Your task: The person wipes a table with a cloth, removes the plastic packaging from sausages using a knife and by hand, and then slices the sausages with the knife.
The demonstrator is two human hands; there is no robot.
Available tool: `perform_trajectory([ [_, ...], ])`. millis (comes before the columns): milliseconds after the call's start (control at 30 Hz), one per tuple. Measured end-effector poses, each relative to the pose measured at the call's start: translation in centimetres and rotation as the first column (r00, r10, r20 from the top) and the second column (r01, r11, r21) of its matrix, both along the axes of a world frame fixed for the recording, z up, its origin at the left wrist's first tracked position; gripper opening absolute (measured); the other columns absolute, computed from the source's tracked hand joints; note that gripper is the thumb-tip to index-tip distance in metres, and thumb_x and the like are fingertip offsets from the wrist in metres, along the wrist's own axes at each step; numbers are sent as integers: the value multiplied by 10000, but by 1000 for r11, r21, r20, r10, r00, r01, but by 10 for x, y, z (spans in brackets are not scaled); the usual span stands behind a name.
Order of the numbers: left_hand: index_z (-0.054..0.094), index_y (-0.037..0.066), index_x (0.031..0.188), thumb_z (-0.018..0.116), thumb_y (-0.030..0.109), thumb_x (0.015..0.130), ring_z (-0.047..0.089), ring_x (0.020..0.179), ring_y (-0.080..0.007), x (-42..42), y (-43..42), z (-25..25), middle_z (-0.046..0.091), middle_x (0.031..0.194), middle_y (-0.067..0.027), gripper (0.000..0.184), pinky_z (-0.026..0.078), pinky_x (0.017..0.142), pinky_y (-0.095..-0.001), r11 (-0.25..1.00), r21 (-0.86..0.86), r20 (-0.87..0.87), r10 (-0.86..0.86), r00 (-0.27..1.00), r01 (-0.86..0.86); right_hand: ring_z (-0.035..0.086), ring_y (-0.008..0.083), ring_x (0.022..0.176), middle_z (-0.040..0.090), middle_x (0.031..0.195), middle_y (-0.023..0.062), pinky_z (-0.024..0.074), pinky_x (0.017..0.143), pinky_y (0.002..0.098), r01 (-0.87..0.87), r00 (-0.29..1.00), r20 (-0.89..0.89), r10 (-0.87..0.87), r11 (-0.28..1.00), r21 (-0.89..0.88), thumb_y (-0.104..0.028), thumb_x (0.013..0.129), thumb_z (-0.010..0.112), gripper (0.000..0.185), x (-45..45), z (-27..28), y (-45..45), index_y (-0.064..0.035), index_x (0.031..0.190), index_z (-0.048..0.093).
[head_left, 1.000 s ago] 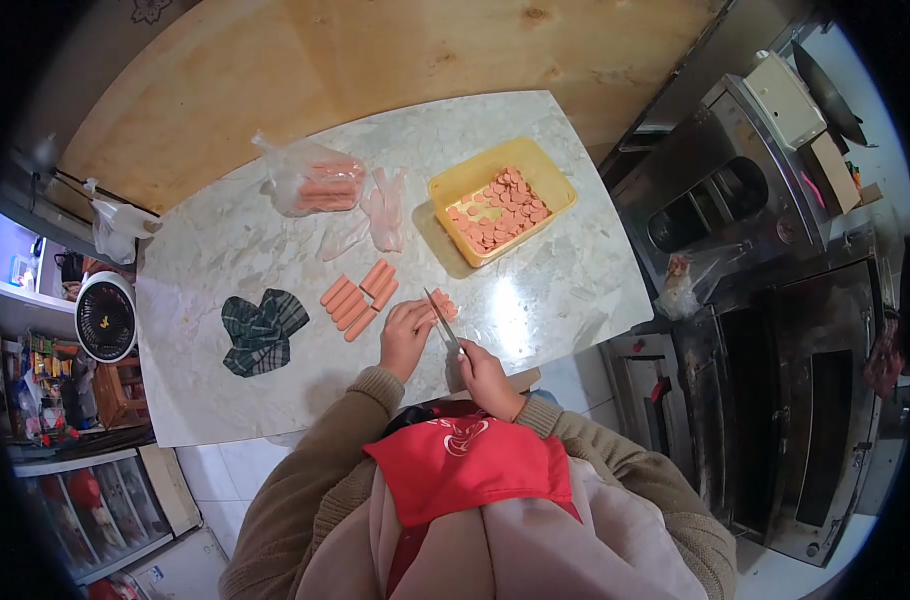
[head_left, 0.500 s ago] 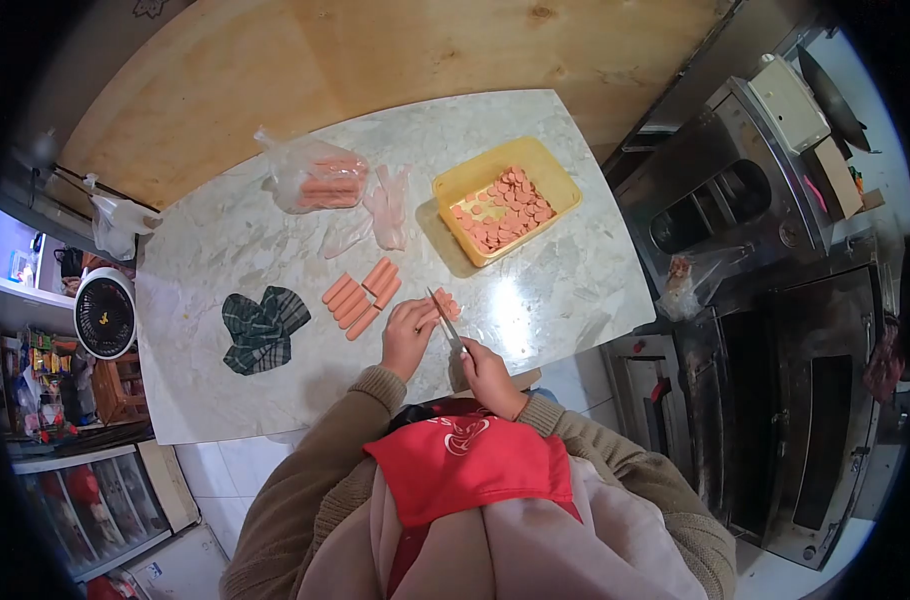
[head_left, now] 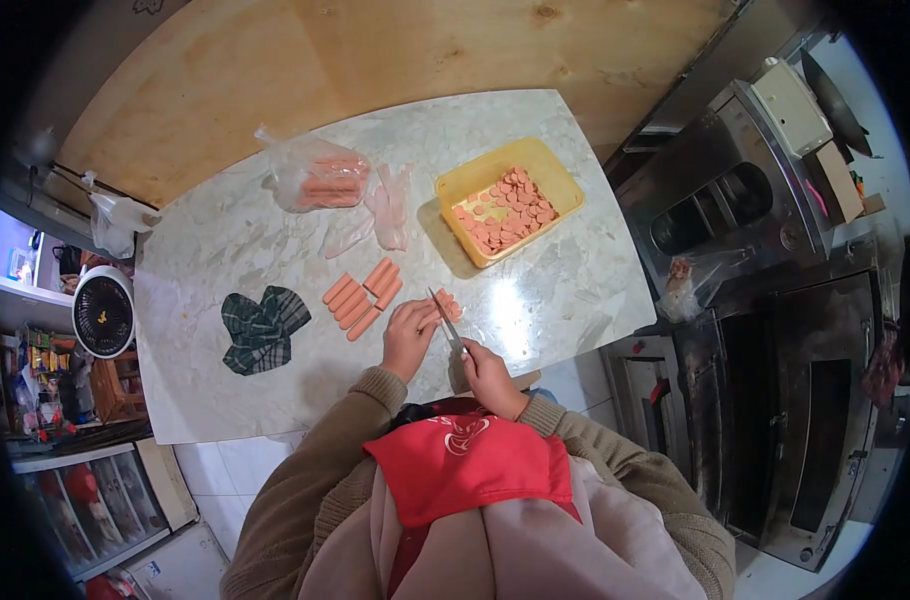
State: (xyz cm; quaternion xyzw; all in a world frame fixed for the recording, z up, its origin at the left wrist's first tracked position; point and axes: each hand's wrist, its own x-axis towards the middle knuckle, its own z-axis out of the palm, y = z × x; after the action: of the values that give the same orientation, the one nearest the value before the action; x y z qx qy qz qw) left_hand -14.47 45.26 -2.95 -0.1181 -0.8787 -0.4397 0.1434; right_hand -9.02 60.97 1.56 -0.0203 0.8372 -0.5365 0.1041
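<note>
My right hand (head_left: 491, 377) is closed round the handle of a knife (head_left: 447, 318), whose blade points up and to the left. Beside the blade, my left hand (head_left: 409, 332) is closed on a sausage, mostly hidden under the fingers. Cut sausage slices (head_left: 451, 304) lie on the table just right of the blade. Several whole sausages (head_left: 353, 302) rest in two groups left of my left hand. Farther back, a yellow plastic container (head_left: 453, 216) holds many round sausage slices (head_left: 515, 210).
A clear bag of sausages (head_left: 320, 178) and an emptied plastic wrapper (head_left: 387, 215) lie at the back of the marble-patterned table (head_left: 205, 230). A dark checked cloth (head_left: 260, 332) is on the left. A white fan (head_left: 105, 312) stands beyond the left edge, metal ovens (head_left: 735, 210) to the right.
Almost nothing differs. Both hands, the knife and the slices keep nearly the same places, and the view has shifted very slightly.
</note>
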Motion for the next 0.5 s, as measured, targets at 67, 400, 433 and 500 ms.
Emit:
perform_trajectory([
  [67, 619, 20, 898, 658, 75, 679, 541, 912, -238, 0, 0, -1, 591, 945, -75, 229, 444, 786, -329, 1000, -9, -4, -4, 1000, 3, 534, 415, 816, 552, 855, 273, 430, 727, 416, -29, 999, 34, 29, 1000, 10, -130, 860, 413, 266, -3, 3, 3, 18, 1065, 495],
  [400, 619, 18, 894, 660, 78, 679, 549, 904, -240, -1, -2, -4, 595, 940, -79, 227, 449, 778, -330, 1000, 22, 1, -3, 1000, 3, 524, 428, 802, 548, 837, 276, 423, 722, 433, -100, 995, 20, 99, 994, 36, -122, 847, 411, 276, -16, -4, -2, 32, 1062, 489],
  [433, 619, 18, 894, 660, 79, 680, 550, 903, -241, -1, -1, -4, 595, 940, -80, 226, 449, 779, -330, 1000, 24, 6, 0, 1000, 0, 523, 430, 804, 548, 842, 276, 422, 724, 433, -94, 996, 3, 94, 994, 49, -122, 848, 410, 277, -16, -8, -4, 36, 1063, 486],
  [500, 619, 18, 894, 659, 79, 681, 551, 902, -242, -1, 0, -4, 596, 939, -81, 225, 450, 780, -330, 1000, 27, 7, 2, 1000, -2, 520, 432, 807, 546, 852, 276, 419, 728, 434, -82, 996, -36, 85, 994, 75, -122, 849, 408, 281, -14, -16, -4, 43, 1065, 479],
])
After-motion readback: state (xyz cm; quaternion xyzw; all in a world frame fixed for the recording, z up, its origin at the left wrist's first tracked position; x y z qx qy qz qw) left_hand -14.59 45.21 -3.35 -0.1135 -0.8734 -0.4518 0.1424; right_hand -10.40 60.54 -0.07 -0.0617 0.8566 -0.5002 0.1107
